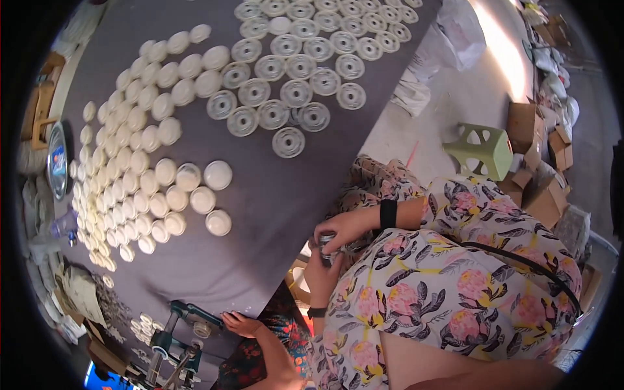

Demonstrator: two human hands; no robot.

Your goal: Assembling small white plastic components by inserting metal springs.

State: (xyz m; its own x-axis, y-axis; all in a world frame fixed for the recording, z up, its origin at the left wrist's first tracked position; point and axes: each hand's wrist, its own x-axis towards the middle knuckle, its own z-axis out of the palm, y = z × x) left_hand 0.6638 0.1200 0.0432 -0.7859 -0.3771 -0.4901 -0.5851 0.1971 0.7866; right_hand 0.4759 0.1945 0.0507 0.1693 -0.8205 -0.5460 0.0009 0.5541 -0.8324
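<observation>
My right hand point(341, 227), with a black band on its wrist, and my left hand point(322, 273), with a thin dark bracelet, meet over my lap beside the table edge. Together they grip a small round silvery piece point(325, 246), mostly hidden by the fingers. My flowered sleeves and clothing fill the lower right. On the grey table point(260, 195) lie several white domed caps point(162, 188) in rows at the left and several flat ringed discs point(286, 91) at the top.
Another person's hand point(237, 322) in a dark flowered sleeve rests by a green hand press point(188, 325) at the table's lower edge. A green plastic stool point(484, 149), cardboard boxes point(539, 162) and white bags point(448, 39) stand on the floor at the right.
</observation>
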